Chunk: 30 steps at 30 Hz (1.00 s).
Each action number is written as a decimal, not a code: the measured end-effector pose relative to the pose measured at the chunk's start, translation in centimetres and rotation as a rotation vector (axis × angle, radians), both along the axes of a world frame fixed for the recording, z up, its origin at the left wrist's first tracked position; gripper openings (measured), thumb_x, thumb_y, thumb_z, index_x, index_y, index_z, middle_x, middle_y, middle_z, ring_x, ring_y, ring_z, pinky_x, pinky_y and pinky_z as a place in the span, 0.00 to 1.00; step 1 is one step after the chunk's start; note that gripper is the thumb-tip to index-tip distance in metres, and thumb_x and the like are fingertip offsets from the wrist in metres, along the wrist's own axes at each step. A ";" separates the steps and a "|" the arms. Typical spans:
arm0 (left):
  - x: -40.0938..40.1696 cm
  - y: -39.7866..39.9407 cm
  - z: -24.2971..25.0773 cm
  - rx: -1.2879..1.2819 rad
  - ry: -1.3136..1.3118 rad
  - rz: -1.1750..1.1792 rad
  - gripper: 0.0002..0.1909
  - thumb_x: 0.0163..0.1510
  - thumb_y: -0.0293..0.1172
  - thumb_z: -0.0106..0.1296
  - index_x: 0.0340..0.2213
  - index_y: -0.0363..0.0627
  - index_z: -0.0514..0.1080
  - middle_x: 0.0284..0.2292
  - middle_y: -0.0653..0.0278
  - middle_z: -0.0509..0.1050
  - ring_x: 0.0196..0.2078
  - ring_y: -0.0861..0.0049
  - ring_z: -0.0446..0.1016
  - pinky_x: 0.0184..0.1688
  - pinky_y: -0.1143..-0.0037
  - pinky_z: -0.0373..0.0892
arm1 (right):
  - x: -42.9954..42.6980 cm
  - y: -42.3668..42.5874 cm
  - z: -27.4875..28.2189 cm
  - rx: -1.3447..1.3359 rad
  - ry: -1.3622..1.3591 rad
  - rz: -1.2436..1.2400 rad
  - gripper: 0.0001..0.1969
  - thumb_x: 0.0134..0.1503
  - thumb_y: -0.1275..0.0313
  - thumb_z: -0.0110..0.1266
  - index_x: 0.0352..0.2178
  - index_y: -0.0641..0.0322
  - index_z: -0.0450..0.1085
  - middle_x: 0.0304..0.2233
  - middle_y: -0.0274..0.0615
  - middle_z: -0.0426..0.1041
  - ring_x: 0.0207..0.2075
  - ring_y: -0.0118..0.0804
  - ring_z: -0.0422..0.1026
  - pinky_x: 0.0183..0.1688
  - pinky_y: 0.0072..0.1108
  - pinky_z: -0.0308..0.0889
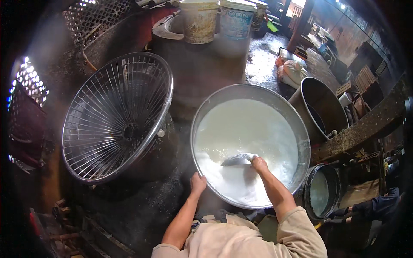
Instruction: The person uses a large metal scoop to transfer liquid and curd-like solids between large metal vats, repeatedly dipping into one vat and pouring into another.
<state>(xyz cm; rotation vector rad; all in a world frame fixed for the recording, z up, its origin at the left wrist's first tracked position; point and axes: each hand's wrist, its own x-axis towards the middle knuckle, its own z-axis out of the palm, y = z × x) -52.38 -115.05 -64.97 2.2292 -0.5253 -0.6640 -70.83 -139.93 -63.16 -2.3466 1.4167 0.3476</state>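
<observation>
Before me stands a large round metal vat (302, 142) holding a milky, pale liquid (245, 122). White foam (232, 185) covers the liquid along the side nearest my body. My right hand (259, 165) reaches over the vat and grips a metal scoop (237, 160), whose bowl sits at the foam's edge. Part of the scoop is hidden by foam and by my fingers. On the near left, my left hand (198, 182) is closed around the vat's rim.
A large wire-ribbed metal basket (117, 129) leans at left. Two plastic buckets (200, 22) (236, 19) stand on a ledge behind the vat. An open metal drum (326, 103) and a dark liquid-filled vessel (319, 193) are at right, near another person (374, 206). Sacks (292, 72) lie beyond.
</observation>
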 end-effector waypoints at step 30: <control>-0.8 -0.7 0.4 0.110 0.073 0.257 0.24 0.48 0.29 0.43 0.46 0.31 0.56 0.45 0.44 0.62 0.49 0.58 0.61 0.49 0.72 0.57 | -19.3 -14.8 6.9 -0.350 -0.257 -0.265 0.22 0.40 0.72 0.46 0.40 0.65 0.61 0.31 0.60 0.68 0.35 0.54 0.68 0.39 0.35 0.63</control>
